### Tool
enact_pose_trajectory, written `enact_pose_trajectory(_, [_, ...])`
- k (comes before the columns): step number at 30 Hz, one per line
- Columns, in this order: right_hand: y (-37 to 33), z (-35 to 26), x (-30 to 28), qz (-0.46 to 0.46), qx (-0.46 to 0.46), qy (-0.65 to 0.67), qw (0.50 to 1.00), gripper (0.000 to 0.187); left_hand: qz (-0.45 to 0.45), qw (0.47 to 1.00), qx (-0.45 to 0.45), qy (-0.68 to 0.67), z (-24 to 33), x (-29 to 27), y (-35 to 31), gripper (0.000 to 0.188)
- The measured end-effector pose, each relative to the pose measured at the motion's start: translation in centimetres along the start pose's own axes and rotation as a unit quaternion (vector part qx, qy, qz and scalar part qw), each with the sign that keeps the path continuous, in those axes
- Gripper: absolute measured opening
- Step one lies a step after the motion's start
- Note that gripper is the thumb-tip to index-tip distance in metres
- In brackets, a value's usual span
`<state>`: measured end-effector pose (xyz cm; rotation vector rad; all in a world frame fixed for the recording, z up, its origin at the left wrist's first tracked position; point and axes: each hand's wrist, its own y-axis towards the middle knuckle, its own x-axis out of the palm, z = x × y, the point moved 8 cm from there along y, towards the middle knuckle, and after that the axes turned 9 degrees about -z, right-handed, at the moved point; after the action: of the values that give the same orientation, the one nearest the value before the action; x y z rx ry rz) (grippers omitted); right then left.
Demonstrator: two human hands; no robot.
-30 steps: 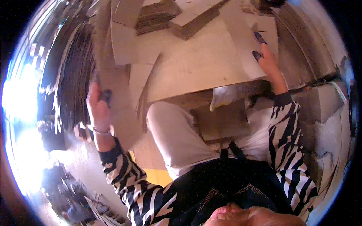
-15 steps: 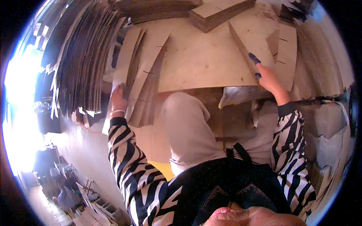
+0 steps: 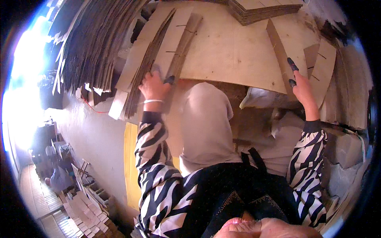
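Note:
My left hand (image 3: pixel 154 86) is closed round the near end of a stack of slotted cardboard strips (image 3: pixel 173 43) at the left of the board. Dark covers show on its fingertips, and a light band circles the wrist. Another bundle of cardboard strips (image 3: pixel 139 51) lies along that stack's left side. On the right, my right hand (image 3: pixel 301 85) rests on a cardboard piece (image 3: pixel 281 55), its covered index finger stretched out and thumb apart; its other fingers are hidden. Beside this hand lies a slotted cardboard strip (image 3: pixel 323 65).
The pale board (image 3: pixel 226 59) lies before my knees. A cardboard stack (image 3: pixel 254 15) sits at its far edge. Many upright sheets (image 3: pixel 93 43) crowd the left; more cardboard (image 3: pixel 347 87) stands right. A white bag (image 3: pixel 258 97) is under the board, and a yellow panel (image 3: pixel 131 158) stands lower left.
My left hand has moved from the outer strips rightward onto the slotted stack. The right hand keeps its place on the cardboard piece. The whole view has shifted.

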<state>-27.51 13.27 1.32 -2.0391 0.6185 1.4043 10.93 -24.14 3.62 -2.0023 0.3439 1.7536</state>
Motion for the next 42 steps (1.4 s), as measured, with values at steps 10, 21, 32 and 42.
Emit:
enact_pose_trajectory(10, [-0.2,-0.3,-0.2,-0.005,-0.002,-0.034,0.999,0.042,0.224,0.967,0.052,-0.109,-8.3,-4.1,-3.6,0.047])
enact_pose_trajectory(21, [-0.3,-0.5,-0.9,0.003,0.01,-0.024,1.0,0.035,0.156,0.979,0.059,0.118,-7.2,2.2,8.2,0.042])
enact_pose_trajectory(32, [-1.2,-0.9,-1.7,0.014,0.012,-0.036,0.999,0.04,0.04,0.988,0.02,0.147,-5.7,0.3,9.4,0.037])
enact_pose_trajectory(42, [-0.7,-0.1,-1.7,-0.014,0.026,-0.055,0.998,0.039,-0.051,0.961,0.06,-0.263,-0.9,7.9,20.5,0.049])
